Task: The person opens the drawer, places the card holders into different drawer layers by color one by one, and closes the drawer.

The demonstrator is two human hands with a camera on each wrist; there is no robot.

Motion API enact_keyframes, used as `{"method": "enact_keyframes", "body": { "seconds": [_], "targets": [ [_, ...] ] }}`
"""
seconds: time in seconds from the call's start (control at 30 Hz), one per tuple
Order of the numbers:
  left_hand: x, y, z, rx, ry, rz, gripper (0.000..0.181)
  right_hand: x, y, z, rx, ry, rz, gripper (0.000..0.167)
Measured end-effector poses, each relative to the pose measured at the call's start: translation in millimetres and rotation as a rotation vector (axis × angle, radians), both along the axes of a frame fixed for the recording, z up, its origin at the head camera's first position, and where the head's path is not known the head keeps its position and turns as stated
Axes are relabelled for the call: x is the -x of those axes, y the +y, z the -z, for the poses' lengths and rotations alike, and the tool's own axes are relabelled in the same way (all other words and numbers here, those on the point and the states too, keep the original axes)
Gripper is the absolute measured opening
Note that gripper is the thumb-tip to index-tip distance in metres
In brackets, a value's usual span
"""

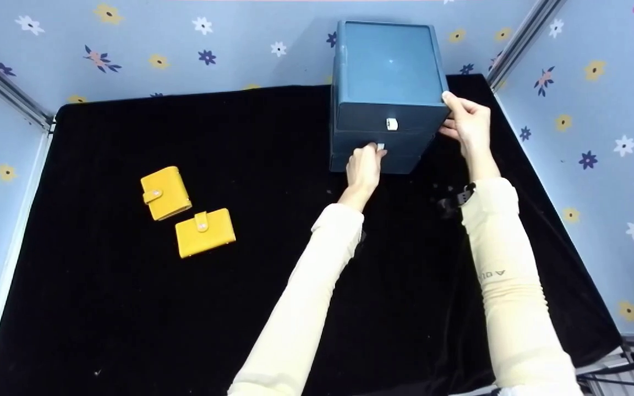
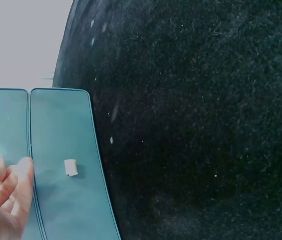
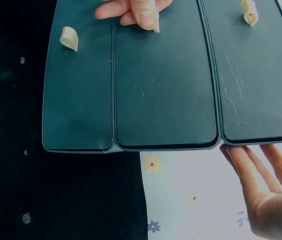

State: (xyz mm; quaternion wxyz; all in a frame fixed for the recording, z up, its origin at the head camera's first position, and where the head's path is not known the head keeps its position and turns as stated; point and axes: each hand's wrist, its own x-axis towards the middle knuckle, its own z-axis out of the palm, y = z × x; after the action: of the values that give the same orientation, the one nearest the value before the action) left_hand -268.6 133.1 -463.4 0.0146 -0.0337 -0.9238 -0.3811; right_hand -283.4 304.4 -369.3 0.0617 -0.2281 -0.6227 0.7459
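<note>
A dark blue-green drawer cabinet (image 1: pixel 391 66) with three stacked drawers stands at the back of the table, its drawers looking closed. With its fingertips my left hand (image 1: pixel 364 168) pinches the small white knob (image 1: pixel 381 146) of the middle drawer. White knobs also show on the top drawer (image 3: pixel 253 65) and the bottom drawer (image 3: pixel 78 100) in the right wrist view. My right hand (image 1: pixel 471 124) rests against the cabinet's right side, thumb at the upper front corner and fingers fairly straight along the side wall.
Two yellow snap-strap card wallets, one upper (image 1: pixel 165 192) and one lower (image 1: pixel 215 231), lie on the black cloth (image 1: pixel 130 319) at the left. Flower-patterned walls (image 1: pixel 273 49) enclose the table at the back and sides, close behind the cabinet.
</note>
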Motion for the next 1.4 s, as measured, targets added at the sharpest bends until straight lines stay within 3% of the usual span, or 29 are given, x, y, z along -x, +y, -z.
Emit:
{"method": "enact_keyframes", "body": {
  "seconds": [0.2, 0.47, 1.0, 1.4],
  "targets": [
    [-0.5, -2.3, 1.7, -0.02, -0.002, 0.029, 0.03, 0.3, 0.7, -1.2, -0.023, -0.005, -0.003, 0.029],
    [-4.3, -5.5, 15.7, 0.043, 0.021, 0.02, 0.037, -0.1, 1.8, 0.4, -0.013, -0.002, 0.006, 0.029],
    [-9.5, -3.8, 30.9, 0.133, -0.09, 0.022, 0.037, 0.1, 0.2, 0.7, 0.002, -0.002, 0.005, 0.028],
    [-7.8, -3.7, 33.8, 0.025, -0.207, 0.003, 0.036, -0.4, 0.5, 1.5, 0.0, -0.001, 0.0, 0.032]
  ]
}}
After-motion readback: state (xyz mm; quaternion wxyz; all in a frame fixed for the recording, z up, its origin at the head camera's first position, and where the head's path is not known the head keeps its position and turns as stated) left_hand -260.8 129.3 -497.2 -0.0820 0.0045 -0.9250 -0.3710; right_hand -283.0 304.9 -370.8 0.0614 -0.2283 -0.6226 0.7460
